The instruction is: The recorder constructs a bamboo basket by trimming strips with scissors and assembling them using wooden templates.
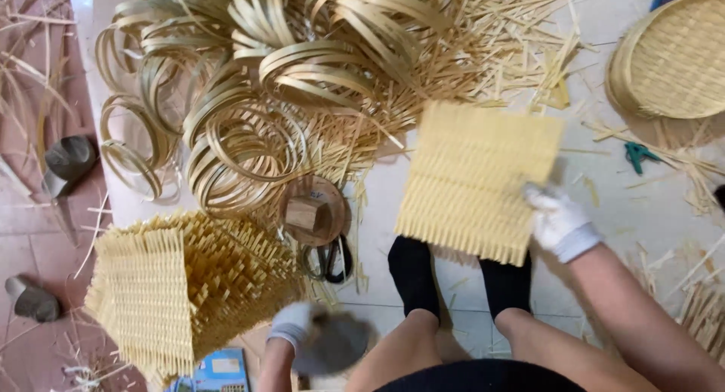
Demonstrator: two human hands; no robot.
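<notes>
Both hands wear white gloves and work well apart. Right hand [557, 222] is clamped on the lower right edge of a square woven mat [476, 179], holding it up above the pale floor [634, 211] in front of the person's black-socked feet [411, 275]. Left hand [296, 325] sits low by the left knee, closed on a blurred grey object [332, 345] whose kind I cannot tell.

Just left of that hand stands a stack of the same woven mats [181, 286], their loose strip ends sticking out on all sides. Behind the stack, a round wooden block [313, 211] lies on the floor, with black-handled scissors [328, 260] just beside it.

Further back, a large heap of bamboo hoops [249, 82] covers the floor, with loose splints [513, 44] strewn to its right. A finished round tray [676, 56] lies at the far right, and a small green clamp [638, 156] lies below it among scattered strips. Two grey shoes [68, 162] rest on the reddish tiles at the left, and a blue box [215, 371] shows at the bottom edge, beneath the stack
</notes>
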